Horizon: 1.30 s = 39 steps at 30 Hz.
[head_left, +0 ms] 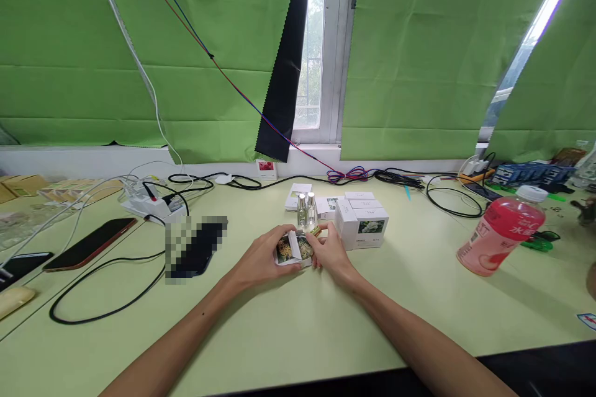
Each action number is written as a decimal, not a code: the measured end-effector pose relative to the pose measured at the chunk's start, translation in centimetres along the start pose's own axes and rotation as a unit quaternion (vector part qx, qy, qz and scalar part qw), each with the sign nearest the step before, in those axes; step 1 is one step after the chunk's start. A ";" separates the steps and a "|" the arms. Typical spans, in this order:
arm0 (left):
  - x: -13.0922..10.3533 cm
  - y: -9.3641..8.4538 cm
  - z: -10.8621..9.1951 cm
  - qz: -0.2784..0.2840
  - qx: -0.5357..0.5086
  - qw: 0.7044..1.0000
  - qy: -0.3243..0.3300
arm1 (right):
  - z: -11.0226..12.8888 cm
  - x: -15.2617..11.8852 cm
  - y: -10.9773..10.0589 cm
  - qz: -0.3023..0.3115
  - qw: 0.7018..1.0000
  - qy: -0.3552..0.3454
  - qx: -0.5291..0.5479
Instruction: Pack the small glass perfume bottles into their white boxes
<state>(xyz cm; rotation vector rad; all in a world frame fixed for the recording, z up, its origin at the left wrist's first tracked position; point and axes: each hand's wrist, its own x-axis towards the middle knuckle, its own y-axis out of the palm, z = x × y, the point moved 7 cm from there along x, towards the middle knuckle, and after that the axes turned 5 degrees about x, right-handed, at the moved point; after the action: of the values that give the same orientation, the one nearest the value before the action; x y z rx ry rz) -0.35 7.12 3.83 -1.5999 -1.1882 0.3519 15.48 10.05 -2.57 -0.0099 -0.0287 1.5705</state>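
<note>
My left hand (266, 255) is closed around the left side of a small white box (285, 249) printed with a flower picture; a white flap stands up from it. In the fingers of my right hand (331, 250) is a small glass bottle (316, 231) with a yellowish-gold look, tilted at the box's right edge. Part of that bottle is hidden by my fingers. Just behind the box, two clear bottles with silver caps (306, 209) stand upright, side by side. Several white boxes (361, 223) with a flower picture are grouped right of my right hand.
A pink drink bottle (500, 232) stands at the right. To the left are a dark phone (198, 251), another phone (90, 244), a white power strip (151, 203) and looping black cable (112, 316). More cables run along the wall behind white cartons (298, 195).
</note>
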 end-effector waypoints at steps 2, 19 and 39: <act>0.0 0.1 0.2 0.003 0.004 1.000 0.000 | -0.1 0.1 0.0 0.001 1.000 0.001 0.000; -0.1 -0.1 0.1 -0.014 0.010 1.000 -0.004 | -0.4 0.2 0.2 0.008 1.000 0.016 0.024; -0.1 -0.3 0.3 -0.032 -0.001 0.998 -0.045 | -0.5 0.5 0.3 0.005 0.999 0.008 0.047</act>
<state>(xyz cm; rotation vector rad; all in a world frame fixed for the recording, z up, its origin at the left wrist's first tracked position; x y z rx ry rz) -0.81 7.21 3.91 -1.5566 -1.3061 0.3859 15.22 10.59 -3.11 0.0512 0.0569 1.5797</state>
